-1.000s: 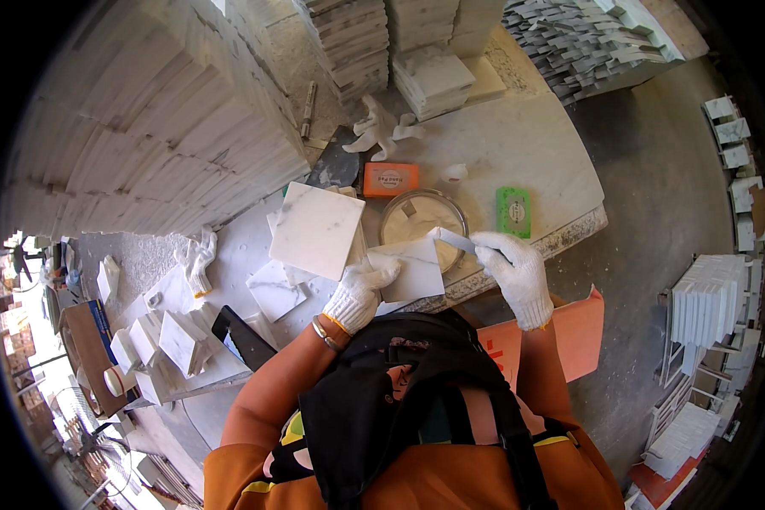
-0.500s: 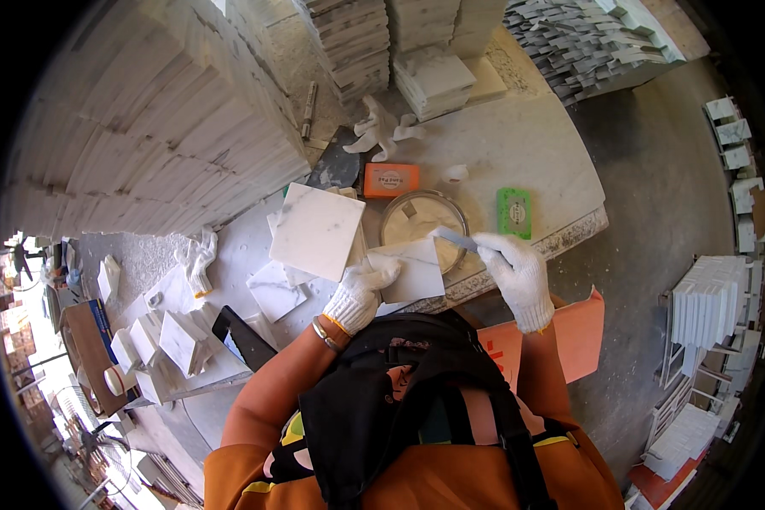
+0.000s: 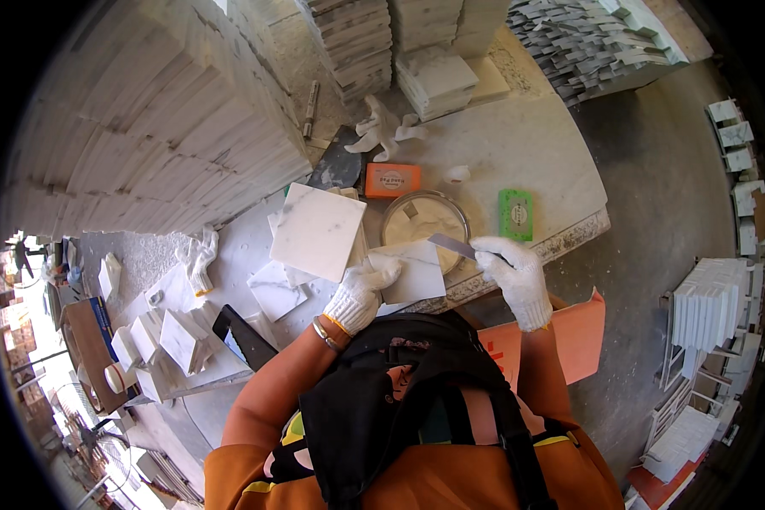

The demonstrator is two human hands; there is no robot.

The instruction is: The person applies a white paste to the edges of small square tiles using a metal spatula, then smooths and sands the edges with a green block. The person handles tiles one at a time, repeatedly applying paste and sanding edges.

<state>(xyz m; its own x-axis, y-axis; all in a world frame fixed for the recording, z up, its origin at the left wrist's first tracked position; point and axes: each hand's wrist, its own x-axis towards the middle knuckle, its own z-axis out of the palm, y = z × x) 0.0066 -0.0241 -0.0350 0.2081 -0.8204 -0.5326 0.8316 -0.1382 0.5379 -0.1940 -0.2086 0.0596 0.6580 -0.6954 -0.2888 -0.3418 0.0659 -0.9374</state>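
Observation:
My left hand (image 3: 361,293), in a white knit glove, pinches the left edge of a white marble tile (image 3: 416,274) with grey veins. Gloved as well, my right hand (image 3: 512,276) grips a flat grey scraper blade (image 3: 452,246). The blade points left, its tip over the tile's upper right corner; I cannot tell if they touch. Just beyond the tile lies a round metal-rimmed dish (image 3: 406,223) with pale contents. A larger square marble tile (image 3: 319,231) rests on other tiles, up and left of my left hand.
An orange block (image 3: 392,180) and a green block (image 3: 516,214) lie on the stone-topped table (image 3: 561,166). Tall tile stacks (image 3: 161,127) rise at the far left. Loose gloves (image 3: 381,129), a marker (image 3: 311,110) and a phone (image 3: 243,337) lie about. Orange sheet material (image 3: 574,344) stands beside my right forearm.
The blade in my right hand has turned and its tip has dropped slightly toward the tile's corner. My left hand and the tile stay almost in place.

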